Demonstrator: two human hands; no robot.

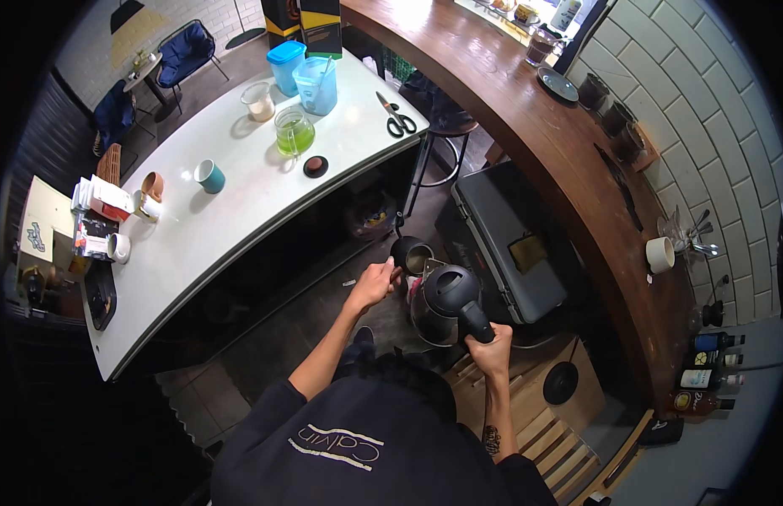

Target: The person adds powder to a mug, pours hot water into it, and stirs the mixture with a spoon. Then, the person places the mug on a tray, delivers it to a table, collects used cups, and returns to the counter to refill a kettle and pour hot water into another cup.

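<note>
My right hand [491,350] is wrapped round the black handle of a kettle [446,304] with a dark lid and a metallic body. The kettle's spout is close to the rim of a small dark pot [412,255]. My left hand [376,285] is closed just below that pot and seems to hold it; the grip is partly hidden. Whether liquid is flowing between the two cannot be made out. On the white counter [265,190] stand a glass jug of green liquid [294,135] and a teal cup [209,176].
Scissors [396,116], blue containers [316,84] and a small black dish [316,166] are on the white counter. A large grey case [514,244] lies ahead to the right, beside the curved wooden bar [526,126]. A slatted wooden surface [552,455] is at lower right.
</note>
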